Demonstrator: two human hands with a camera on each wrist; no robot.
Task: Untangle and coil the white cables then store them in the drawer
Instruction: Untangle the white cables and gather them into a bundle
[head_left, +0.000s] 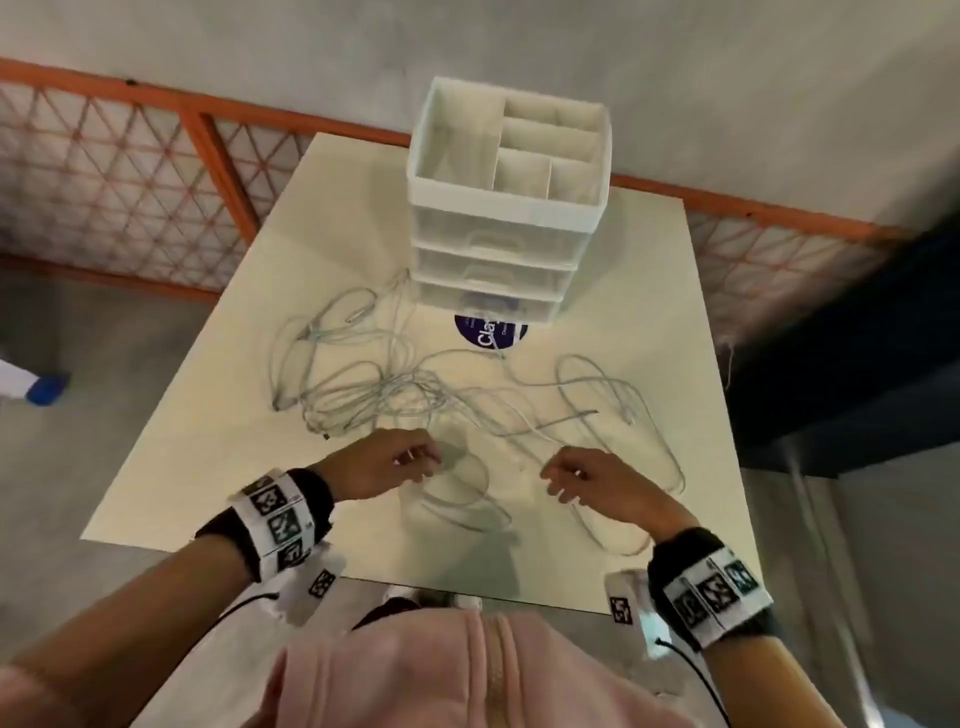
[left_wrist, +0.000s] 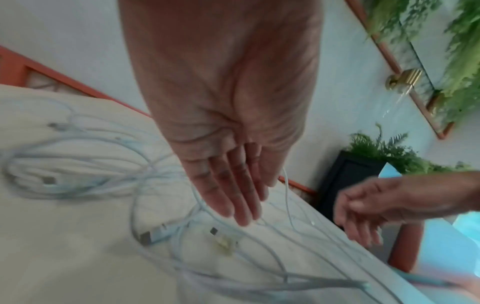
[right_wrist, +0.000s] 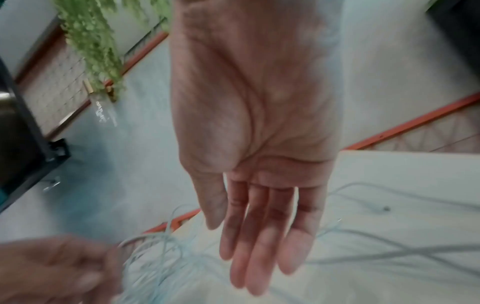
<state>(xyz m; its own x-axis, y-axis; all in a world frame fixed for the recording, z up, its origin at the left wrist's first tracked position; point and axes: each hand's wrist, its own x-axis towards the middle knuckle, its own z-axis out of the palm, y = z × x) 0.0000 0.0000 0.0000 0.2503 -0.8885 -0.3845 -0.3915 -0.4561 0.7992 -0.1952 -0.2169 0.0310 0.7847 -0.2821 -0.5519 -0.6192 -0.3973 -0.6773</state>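
Note:
Several white cables (head_left: 374, 395) lie tangled across the cream table (head_left: 208, 467), their loops reaching from the drawer unit to the near edge. The white drawer unit (head_left: 498, 249) stands at the back with its three drawers closed. My left hand (head_left: 415, 460) is low over a near loop, its fingers (left_wrist: 241, 205) straight. One strand (left_wrist: 285, 185) rises beside the thumb and looks pinched there. My right hand (head_left: 561, 480) hovers over the cables at the right. Its fingers (right_wrist: 259, 246) are straight and hold nothing. USB plugs (left_wrist: 153, 236) lie under the left hand.
A blue round sticker (head_left: 488, 335) lies on the table in front of the drawer unit. An open divided tray (head_left: 519, 135) tops the unit. An orange lattice fence (head_left: 156, 171) runs behind the table. Dark furniture (head_left: 857, 338) stands to the right.

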